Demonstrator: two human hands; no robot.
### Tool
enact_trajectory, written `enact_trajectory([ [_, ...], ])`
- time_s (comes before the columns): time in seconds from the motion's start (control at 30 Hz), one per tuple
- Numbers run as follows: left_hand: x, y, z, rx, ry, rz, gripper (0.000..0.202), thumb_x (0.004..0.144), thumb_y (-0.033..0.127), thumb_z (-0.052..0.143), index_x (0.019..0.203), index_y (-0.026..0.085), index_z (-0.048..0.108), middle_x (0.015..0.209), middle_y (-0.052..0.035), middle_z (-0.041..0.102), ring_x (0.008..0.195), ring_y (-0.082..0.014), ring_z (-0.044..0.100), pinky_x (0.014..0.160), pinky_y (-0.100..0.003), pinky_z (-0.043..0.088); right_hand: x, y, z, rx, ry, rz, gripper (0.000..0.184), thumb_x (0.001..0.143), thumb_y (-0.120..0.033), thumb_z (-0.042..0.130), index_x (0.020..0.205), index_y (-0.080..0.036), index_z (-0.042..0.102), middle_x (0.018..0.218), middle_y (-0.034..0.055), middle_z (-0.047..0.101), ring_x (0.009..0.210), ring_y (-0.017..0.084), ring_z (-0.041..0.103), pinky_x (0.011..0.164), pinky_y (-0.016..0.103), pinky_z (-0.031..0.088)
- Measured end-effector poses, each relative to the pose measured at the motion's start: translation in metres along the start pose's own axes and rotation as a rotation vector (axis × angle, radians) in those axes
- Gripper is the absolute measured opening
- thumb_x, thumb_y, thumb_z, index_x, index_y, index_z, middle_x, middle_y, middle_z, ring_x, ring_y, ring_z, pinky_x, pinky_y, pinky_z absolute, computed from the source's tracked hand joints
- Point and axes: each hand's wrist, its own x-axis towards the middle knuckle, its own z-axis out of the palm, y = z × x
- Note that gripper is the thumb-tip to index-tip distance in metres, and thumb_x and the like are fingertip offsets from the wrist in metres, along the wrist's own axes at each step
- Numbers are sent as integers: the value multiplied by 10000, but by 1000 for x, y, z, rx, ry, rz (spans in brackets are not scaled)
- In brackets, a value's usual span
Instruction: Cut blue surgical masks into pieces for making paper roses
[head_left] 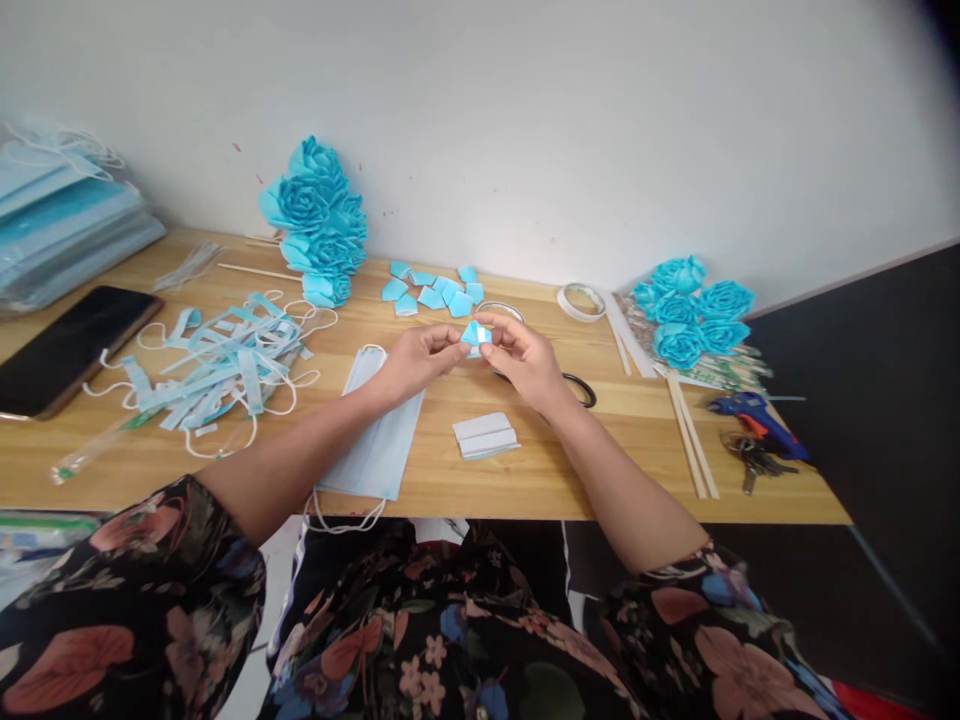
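Between my two hands, over the middle of the table, is a small folded piece of blue mask fabric (475,334) with a white patch showing. My left hand (421,358) pinches its left side with thumb and fingers. On the other side, my right hand (527,358) is closed on it the same way. Just behind lie several folded blue pieces (431,298). A pale pleated rectangle of mask fabric (486,437) rests in front of the hands. Under my left forearm is a whole face mask (379,445), partly covered. Black-handled scissors (583,390) are mostly hidden by my right hand.
Mask scraps and ear loops (232,360) are heaped at left, beside a phone (75,345) and bagged masks (67,230). Blue fabric roses (319,220) stand against the wall; more roses (679,310), a tape roll (581,301), sticks (690,440), a glue gun (765,425) and keys (754,455) are right.
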Motion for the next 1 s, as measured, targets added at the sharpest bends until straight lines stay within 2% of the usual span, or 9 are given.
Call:
enact_trajectory([
  [0.1,0,0,0,-3,-2,4,305,839,440,633,699,173,583,564,28,488,531,-90,386,530,-248,294,0,1,0,-17,12,-11,397,860,-360,627,1238,-240,649,789,-13,516,712,149,537,692,305,520],
  [0.27,1,2,1,-35,-15,-31,231,785,388,674,745,175,593,558,51,466,511,-79,366,524,-239,300,1,2,0,-30,23,-16,402,860,-333,626,1245,-219,647,797,-12,566,719,140,563,667,278,486],
  [0.4,0,4,1,-36,-11,-30,212,789,369,663,753,177,581,567,50,474,517,-81,386,529,-236,311,1,2,0,-24,33,-11,423,871,-353,622,1268,-208,634,832,1,607,738,142,584,687,284,497],
  [0.57,-1,2,-1,-17,-23,3,319,858,444,600,693,178,535,588,22,511,551,-92,435,551,-239,343,0,3,0,-25,59,-2,442,872,-378,627,1286,-224,619,831,2,613,752,153,595,704,300,519],
  [0.67,0,0,-1,-7,-36,-5,337,848,463,616,685,179,536,584,23,514,541,-91,433,542,-241,340,0,5,1,-77,56,-35,443,865,-367,628,1281,-217,628,798,-4,617,717,148,585,676,290,503],
  [0.8,3,-3,-2,-6,-5,-27,314,793,437,666,669,179,537,548,33,506,509,-82,406,516,-238,304,2,0,-7,-262,78,-115,401,898,-352,594,1274,-226,649,861,16,696,768,166,637,727,305,516],
  [0.9,5,-3,-2,-49,52,-44,319,761,441,691,670,180,530,536,36,509,495,-78,407,505,-232,305,2,-17,-23,-541,109,-155,381,930,-293,551,1294,-234,650,968,43,750,855,203,681,789,331,514],
  [1.0,6,-3,-2,-108,91,-59,318,739,439,710,677,179,538,554,31,537,491,-76,435,504,-226,340,-12,-34,-41,-948,-43,-104,357,935,-247,557,1274,-254,668,977,54,769,840,237,690,728,329,477],
])
